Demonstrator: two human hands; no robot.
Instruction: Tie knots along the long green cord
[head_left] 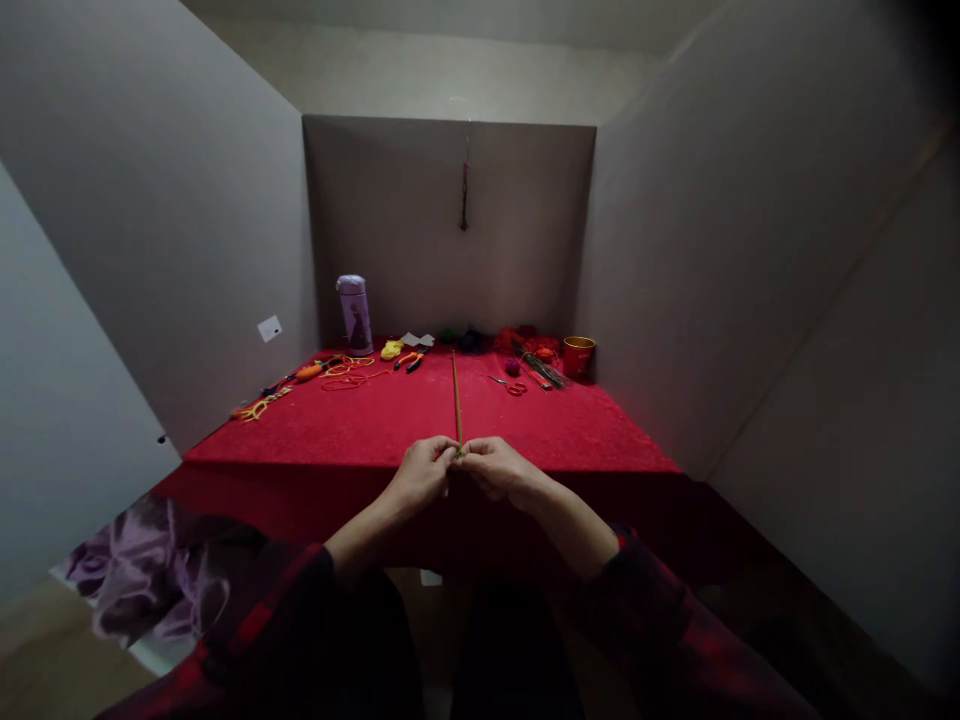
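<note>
A thin olive-green braided cord (457, 395) runs straight away from me across the red cloth, its far end near the middle of the table. My left hand (427, 470) and my right hand (496, 466) meet at its near end, just over the table's front edge. Both have thumb and fingers pinched on the cord, the fingertips almost touching. The strands between the fingertips are too small to make out. Farther right lie red-handled scissors (514, 388), apart from my hands.
The red-covered table (360, 425) stands between grey panels. At left are a purple bottle (356, 318), orange-handled pliers (410, 359), yellow yarn (391, 349) and loose cords. A red cup (577, 358) and red thread (536, 345) are at right. A dark braid (464, 197) hangs at the back.
</note>
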